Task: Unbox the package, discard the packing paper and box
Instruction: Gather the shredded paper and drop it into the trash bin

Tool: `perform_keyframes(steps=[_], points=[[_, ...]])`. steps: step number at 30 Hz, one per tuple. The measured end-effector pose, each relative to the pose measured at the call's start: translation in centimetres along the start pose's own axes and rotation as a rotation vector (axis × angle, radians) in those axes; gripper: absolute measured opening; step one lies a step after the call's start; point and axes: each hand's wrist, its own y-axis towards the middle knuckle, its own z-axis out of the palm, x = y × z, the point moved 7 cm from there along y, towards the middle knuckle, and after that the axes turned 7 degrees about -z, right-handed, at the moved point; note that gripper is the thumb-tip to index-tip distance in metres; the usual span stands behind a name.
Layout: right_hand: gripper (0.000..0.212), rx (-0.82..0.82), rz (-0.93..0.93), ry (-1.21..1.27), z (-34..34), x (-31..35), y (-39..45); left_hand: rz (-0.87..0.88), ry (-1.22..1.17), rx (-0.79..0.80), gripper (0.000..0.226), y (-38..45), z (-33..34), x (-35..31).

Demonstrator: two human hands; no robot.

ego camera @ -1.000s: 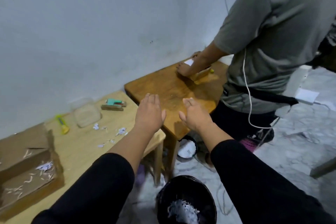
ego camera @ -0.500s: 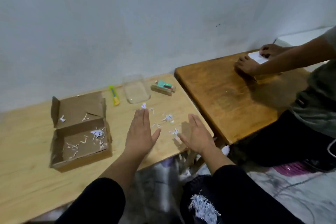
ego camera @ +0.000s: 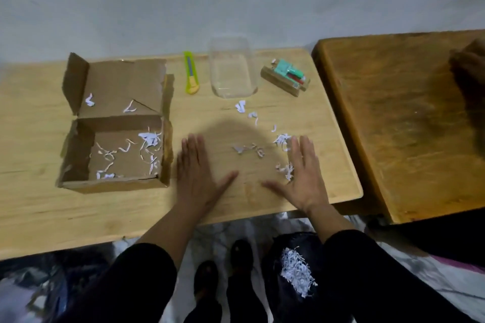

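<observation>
Head view looks down on a pale wooden table [ego camera: 39,217] where the left hand [ego camera: 195,176] and right hand [ego camera: 301,178] lie flat, fingers spread and gripping nothing, on either side of a scatter of white shredded packing paper scraps [ego camera: 282,155]. The open brown cardboard box [ego camera: 118,128] sits just left of the left hand, flaps up, a few shreds still inside. Judging by this, the unpacking is done and the clean-up step is in hand: the next move calls for sweeping the loose scraps together, toward the near edge, under which a black bin [ego camera: 294,270] already holds shredded paper. A yellow-green utility knife [ego camera: 190,72], a clear plastic container [ego camera: 232,68] and a small wooden block with green pieces [ego camera: 286,76] line the far side, well apart from the hands, leaving open room between. A darker wooden table [ego camera: 393,113] abuts on the right.
</observation>
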Motion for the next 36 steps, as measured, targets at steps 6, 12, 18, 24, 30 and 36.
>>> perform_keyframes(steps=[6,12,18,24,30,36], points=[[0.122,0.019,-0.121,0.035,-0.6,-0.2,5.1,0.077,-0.034,0.052,0.115,5.5,0.2,-2.3],[0.129,0.136,-0.236,-0.057,-0.1,0.3,9.0,0.373,-0.033,0.136,0.106,8.6,0.6,-7.2],[0.126,0.177,-0.377,-0.015,0.3,1.1,10.9,0.48,-0.081,0.238,0.074,9.7,1.7,-10.5],[0.095,0.13,-0.412,0.065,0.4,1.6,9.4,0.601,-0.297,0.214,0.059,6.5,1.5,-11.8],[0.1,0.101,-0.322,0.104,0.8,1.2,5.7,0.56,-0.532,0.242,0.042,2.1,0.8,-11.7],[0.075,0.152,-0.182,0.107,0.9,0.7,1.5,0.508,-0.612,0.218,0.044,-1.6,0.7,-10.5]])
